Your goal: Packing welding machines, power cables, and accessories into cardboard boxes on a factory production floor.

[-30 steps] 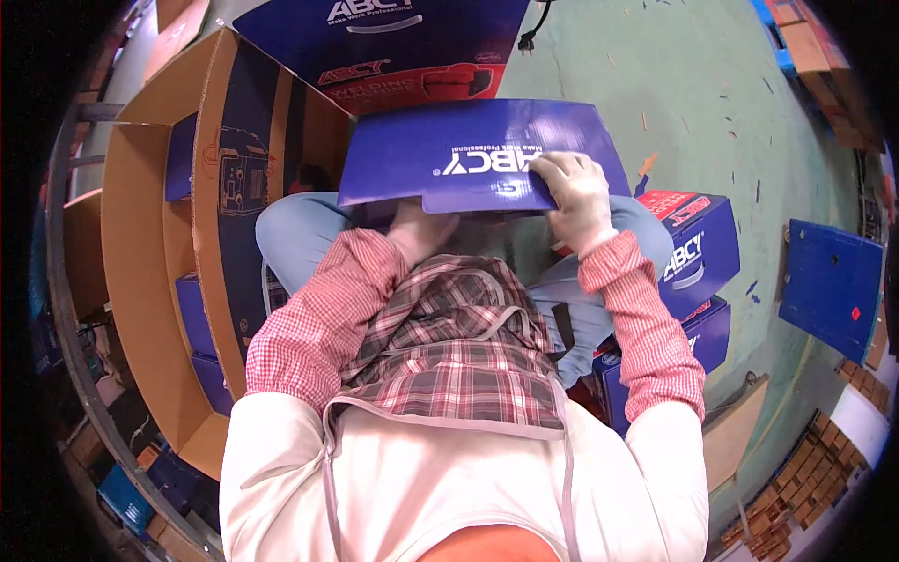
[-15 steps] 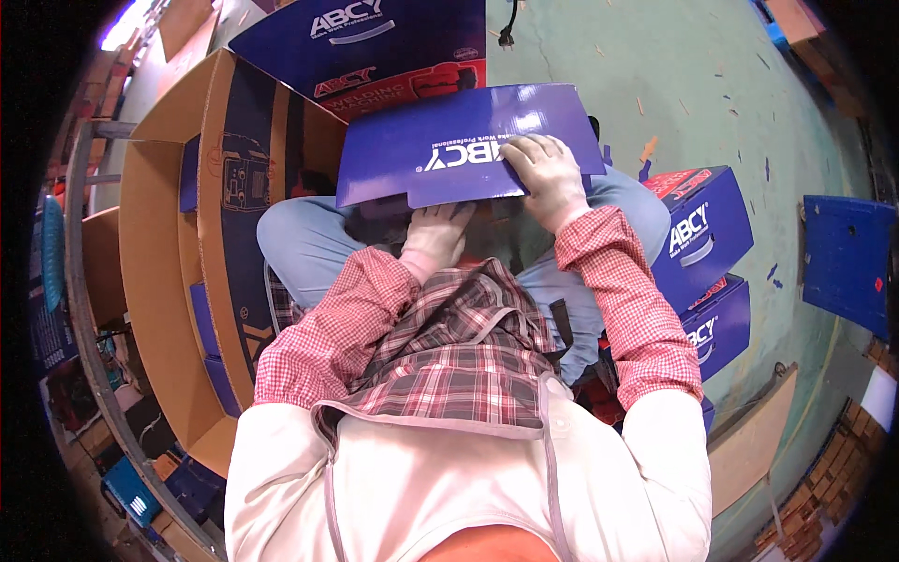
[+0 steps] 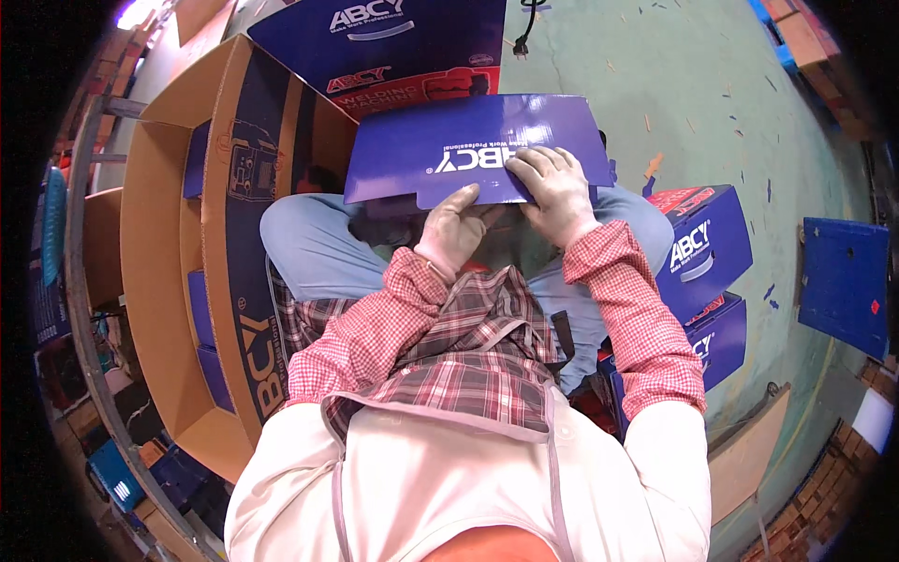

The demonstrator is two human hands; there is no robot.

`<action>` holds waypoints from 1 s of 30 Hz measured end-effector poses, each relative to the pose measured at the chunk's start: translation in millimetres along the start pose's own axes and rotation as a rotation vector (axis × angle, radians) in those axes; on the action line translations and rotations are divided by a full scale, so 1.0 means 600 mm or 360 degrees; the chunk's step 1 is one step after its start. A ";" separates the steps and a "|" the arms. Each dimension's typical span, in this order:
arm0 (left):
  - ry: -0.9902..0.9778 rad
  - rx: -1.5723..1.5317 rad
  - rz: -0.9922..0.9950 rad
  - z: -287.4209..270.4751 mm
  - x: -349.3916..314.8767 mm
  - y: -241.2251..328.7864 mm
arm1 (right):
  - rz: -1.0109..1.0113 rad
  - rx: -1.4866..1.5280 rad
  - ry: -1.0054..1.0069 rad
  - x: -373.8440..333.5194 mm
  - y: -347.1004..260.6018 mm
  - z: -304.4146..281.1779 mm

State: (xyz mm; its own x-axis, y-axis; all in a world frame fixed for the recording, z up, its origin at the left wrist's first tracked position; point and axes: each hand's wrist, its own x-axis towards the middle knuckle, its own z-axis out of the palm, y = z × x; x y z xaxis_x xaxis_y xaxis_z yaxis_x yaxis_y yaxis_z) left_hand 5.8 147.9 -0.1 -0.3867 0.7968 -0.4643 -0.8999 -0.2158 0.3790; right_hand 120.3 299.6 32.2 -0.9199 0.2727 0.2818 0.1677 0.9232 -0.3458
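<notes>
A glossy blue cardboard carton (image 3: 478, 126) with white lettering stands between my bent knees, its broad panel facing up and a tab along its near edge. My right hand (image 3: 559, 192), in a pale glove, lies on the right part of this panel with its fingers stretched over it. At the tab, my left hand (image 3: 452, 232), also gloved, has its thumb on the near edge and its fingers curled beneath. The inside of the carton is hidden under the panel.
A big open brown carton (image 3: 169, 281) on my left holds several blue boxes. Another blue and red box (image 3: 384, 47) stands ahead of me. Stacked blue boxes (image 3: 702, 244) are at my right knee. A black plug (image 3: 521, 47) and scraps lie on the green floor (image 3: 655, 84).
My left hand has come out from under the panel, and its thumb now shows on the near edge. The right hand stays on the panel. The whole view has shifted slightly.
</notes>
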 end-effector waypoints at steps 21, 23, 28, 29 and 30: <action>0.0069 0.0737 -0.0611 -0.010 -0.084 0.016 | -0.0060 0.0326 -0.0212 -0.030 0.024 0.012; -0.0173 0.1557 -0.0087 0.011 -0.106 0.052 | 0.0016 0.0379 -0.0241 -0.024 0.016 0.013; -0.0589 0.3484 0.1186 0.014 -0.031 0.143 | -0.0020 0.0133 -0.0276 -0.015 0.019 0.001; -0.0637 0.3705 0.1079 0.008 -0.014 0.147 | -0.0008 0.0044 -0.0296 -0.013 0.019 0.001; -0.0643 0.3705 0.1076 0.007 -0.003 0.149 | -0.0016 0.0011 -0.0336 -0.012 0.021 0.001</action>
State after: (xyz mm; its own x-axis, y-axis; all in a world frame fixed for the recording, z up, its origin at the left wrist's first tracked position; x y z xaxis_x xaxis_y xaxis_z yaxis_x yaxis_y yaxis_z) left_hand -73.1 129.6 37.9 -0.1098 0.9933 0.0350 0.9328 0.0909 0.3487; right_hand 128.9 308.8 25.1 -0.9754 0.2003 0.0918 0.1567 0.9235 -0.3501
